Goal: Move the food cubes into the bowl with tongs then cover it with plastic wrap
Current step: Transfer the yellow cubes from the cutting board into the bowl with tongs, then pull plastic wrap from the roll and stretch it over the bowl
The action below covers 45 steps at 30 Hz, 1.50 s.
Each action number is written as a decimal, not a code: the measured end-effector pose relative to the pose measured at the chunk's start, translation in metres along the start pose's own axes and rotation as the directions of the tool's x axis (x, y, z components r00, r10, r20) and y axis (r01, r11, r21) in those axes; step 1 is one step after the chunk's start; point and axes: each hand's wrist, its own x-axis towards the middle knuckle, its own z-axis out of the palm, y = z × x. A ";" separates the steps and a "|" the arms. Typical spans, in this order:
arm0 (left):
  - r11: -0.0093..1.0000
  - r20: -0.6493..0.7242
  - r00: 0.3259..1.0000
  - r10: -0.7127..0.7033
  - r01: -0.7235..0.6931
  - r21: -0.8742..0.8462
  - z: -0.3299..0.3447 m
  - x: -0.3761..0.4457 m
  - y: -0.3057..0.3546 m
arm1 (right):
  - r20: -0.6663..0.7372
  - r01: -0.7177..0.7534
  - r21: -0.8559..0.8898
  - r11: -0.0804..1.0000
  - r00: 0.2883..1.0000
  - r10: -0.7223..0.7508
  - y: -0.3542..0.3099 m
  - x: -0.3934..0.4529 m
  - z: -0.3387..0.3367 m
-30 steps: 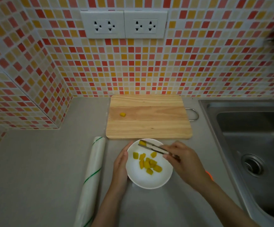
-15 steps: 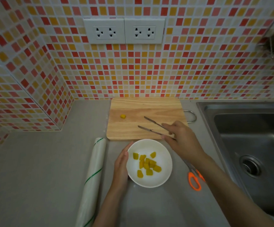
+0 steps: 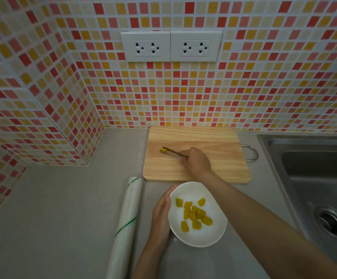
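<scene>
Head view
Right hand: the right hand (image 3: 196, 162) is reaching out over the cutting board (image 3: 220, 170), fingers curled round the handle end of the tongs (image 3: 173, 153) and grasping them.
Tongs: they are pointing away from the right hand toward the person's left, with the two tips sitting on either side of the last cube (image 3: 164, 150); whether the tips are actually squeezing it is too small to tell.
Last cube: it is lying on the board, just beyond the tong tips, well to the left of the right hand's knuckles.
Left hand: the left hand (image 3: 161, 216) is lying relaxed, fingers straight and together, its palm side touching the left rim of the bowl (image 3: 203, 237).
Bowl: the white bowl is sitting on the counter (image 3: 52, 208) right beside the left hand and under the right forearm, just on the near side of the board.
Cubes in bowl: a loose heap of yellow cubes (image 3: 194, 215) is resting in the middle of the bowl.
Plastic wrap: the roll of plastic wrap (image 3: 126, 224) is lying on the counter just left of the left hand, running alongside it.
Sink: the steel sink (image 3: 314, 178) is sitting to the right of the right arm.
</scene>
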 end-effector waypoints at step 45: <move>0.996 -0.021 1.000 0.015 -0.013 0.089 -0.006 0.006 -0.004 | -0.361 -0.234 -0.096 0.968 0.914 0.185 0.083 -0.057 -0.037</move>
